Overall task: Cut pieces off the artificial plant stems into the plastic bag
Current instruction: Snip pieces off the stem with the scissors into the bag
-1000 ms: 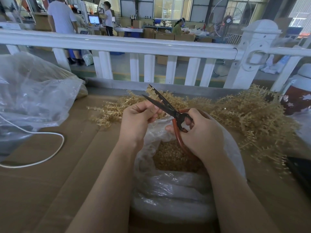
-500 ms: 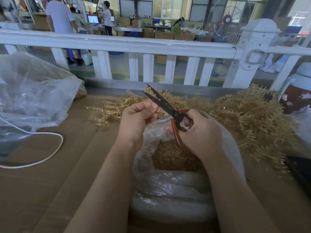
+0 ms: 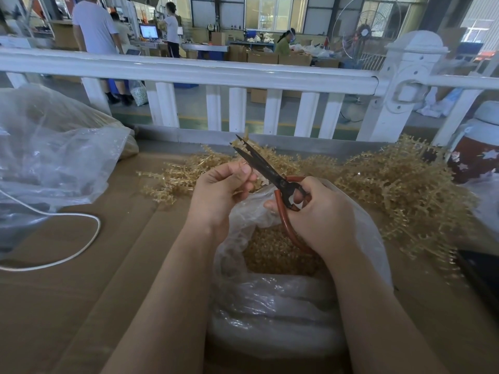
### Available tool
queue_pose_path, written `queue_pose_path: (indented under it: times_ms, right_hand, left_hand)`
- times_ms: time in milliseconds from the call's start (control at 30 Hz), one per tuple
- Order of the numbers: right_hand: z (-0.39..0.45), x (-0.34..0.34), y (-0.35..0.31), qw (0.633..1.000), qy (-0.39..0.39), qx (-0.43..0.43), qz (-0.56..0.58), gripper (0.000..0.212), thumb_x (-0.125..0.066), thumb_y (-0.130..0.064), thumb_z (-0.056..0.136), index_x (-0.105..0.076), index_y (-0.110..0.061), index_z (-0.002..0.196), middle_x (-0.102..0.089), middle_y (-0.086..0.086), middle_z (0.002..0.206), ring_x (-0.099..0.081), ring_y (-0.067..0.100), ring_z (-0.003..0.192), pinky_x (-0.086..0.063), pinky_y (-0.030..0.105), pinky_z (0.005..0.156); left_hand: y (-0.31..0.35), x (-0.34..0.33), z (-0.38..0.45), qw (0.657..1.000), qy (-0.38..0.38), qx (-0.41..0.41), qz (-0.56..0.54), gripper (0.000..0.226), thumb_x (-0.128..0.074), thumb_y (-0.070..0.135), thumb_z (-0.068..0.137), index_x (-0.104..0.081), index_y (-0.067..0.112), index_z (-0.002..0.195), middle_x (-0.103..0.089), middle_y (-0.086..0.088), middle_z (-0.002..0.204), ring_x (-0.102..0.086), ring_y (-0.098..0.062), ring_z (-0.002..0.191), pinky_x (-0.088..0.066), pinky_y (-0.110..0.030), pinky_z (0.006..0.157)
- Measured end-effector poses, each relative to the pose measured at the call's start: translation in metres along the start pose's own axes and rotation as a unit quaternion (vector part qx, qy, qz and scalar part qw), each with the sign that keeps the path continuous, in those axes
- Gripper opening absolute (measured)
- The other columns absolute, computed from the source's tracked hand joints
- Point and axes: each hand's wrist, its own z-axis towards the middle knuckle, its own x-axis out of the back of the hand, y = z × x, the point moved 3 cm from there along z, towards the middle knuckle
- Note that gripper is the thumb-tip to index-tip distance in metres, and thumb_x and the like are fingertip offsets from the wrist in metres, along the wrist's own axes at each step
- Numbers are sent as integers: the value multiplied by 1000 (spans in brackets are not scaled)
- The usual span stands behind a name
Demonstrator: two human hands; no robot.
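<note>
Golden, spiky plant stems heaped behind the plastic bag.

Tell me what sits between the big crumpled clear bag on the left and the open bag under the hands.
In the head view, bare brown cardboard with a looping white cable lies between the crumpled bag and the open bag.

Factory floor, high windows, stacked cartons, workers at benches, industrial fan

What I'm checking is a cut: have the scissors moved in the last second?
Yes, slightly. The scissors, in the right hand, keep their place below the white fence, but the lower blade tip has risen toward the upper one.
</note>
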Motion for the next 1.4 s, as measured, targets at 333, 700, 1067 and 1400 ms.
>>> queue_pose_path:
  times_ms: [333, 700, 1067, 1400]
  right_hand:
    - [0, -3, 4, 999, -30, -26, -10, 45, -67, -71, 74, -52, -29, 70, -52, -17, 61, -53, 1, 56, -40, 15, 51]
    - [7, -12, 13, 968, -75, -193, 141, 27, -78, -42, 81, -62, -22, 73, -66, -10, 67, -62, 7, 60, -52, 30, 59]
    - [11, -5, 0, 880, -65, -229, 410, 27, -81, -15, 83, -69, -32, 66, -65, -9, 64, -64, 9, 63, -56, 30, 67]
    - [13, -8, 3, 919, -51, -239, 310, 23, -85, -14, 79, -67, -25, 84, -72, -9, 80, -67, 1, 70, -51, 12, 65]
  left_hand:
    - [-2, 5, 1, 997, 35, 32, -61, 21, -58, 10, 97, -68, 16, 79, -67, 3, 71, -57, -7, 63, -49, -19, 67]
    - [-11, -1, 2, 994, -17, 106, -11, 9, -64, 10, 92, -72, 9, 89, -74, -2, 79, -65, -8, 67, -53, -18, 64]
    - [-15, -3, 2, 992, 1, 128, -4, 8, -72, 10, 84, -72, 17, 80, -70, 4, 69, -56, -6, 63, -44, -20, 63]
    - [-14, -4, 1, 995, -5, 85, 54, 8, -76, 12, 82, -73, 17, 88, -71, 2, 79, -59, -5, 65, -48, -22, 69]
